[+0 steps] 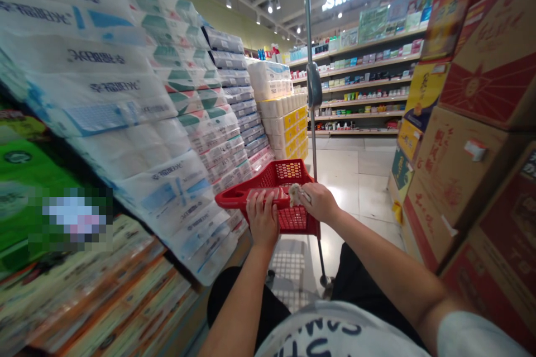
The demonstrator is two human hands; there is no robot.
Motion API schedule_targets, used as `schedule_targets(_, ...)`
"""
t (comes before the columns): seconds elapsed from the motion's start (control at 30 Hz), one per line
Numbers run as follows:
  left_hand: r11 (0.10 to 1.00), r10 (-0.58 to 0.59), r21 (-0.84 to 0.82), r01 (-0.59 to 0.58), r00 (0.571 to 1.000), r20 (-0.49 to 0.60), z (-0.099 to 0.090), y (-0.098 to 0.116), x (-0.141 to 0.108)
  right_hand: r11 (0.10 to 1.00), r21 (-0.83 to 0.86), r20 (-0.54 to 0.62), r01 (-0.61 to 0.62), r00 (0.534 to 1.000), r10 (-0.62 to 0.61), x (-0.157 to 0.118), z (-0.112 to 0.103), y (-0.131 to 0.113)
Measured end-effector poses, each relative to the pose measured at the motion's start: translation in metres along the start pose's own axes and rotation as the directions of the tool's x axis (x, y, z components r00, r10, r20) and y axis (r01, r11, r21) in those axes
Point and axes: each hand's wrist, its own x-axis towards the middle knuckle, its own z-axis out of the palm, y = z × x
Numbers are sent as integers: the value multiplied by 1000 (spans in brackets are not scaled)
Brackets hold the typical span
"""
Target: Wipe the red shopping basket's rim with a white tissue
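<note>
In front of my body stands a red plastic shopping cart [288, 168] with perforated sides. My left hand [263, 220] is closed over its red handle [234, 196], the fingers lying across the top. My right hand [321, 203] is closed round a crumpled, greyish-white cloth [295, 195], which touches the right end of the handle. A tall metal pole [309, 16] with a grey fitting [314, 86] rises at the cart's right side. The inside of the cart shows only in part; the right palm and thumb are mostly hidden.
Stacked packs of tissue paper [163, 66] line the left side. Cardboard cartons [452, 161] are piled up on the right. Pale floor tiles [355, 178] run between them to shelves of small goods [368, 77] at the back.
</note>
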Motion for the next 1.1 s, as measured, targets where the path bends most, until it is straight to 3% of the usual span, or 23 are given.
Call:
schedule_targets(0.3, 1000, 2, 6, -2, 1000, -16, -1, 3, -2, 969, -109, 206, -223, 948, 242, 15, -9, -7)
schedule_targets(0.43, 1000, 6, 9, -6, 1000, -25, -2, 1, -3, 964, -163, 243, -213, 938, 248, 18, -6, -9)
schedule_targets(0.5, 1000, 8, 15, -8, 1000, -24, -2, -1, -3, 983, -116, 169, -139, 973, 158, 10, -1, -8)
schedule_targets(0.57, 1000, 7, 21, -7, 1000, -24, -2, -3, -3, 999, -51, 14, -17, 1000, 18, -5, 6, -5)
schedule_targets(0.63, 1000, 8, 19, -7, 1000, -29, -1, -4, -2, 993, -4, -157, 114, 981, -114, -20, 13, -3)
schedule_targets(0.7, 1000, 0, 4, 0, 999, -43, 0, -3, -1, 981, 31, -248, 192, 952, -178, -30, 16, -1)
schedule_targets(0.93, 999, -33, -29, 31, 998, -59, 1, 1, 2, 997, 74, -114, 13, 993, -4, -9, 8, -6)
schedule_targets(1.1, 1000, 0, -15, -1, 999, -51, -1, -3, 1, 984, -15, -261, 179, 949, -177, -24, 18, 0)
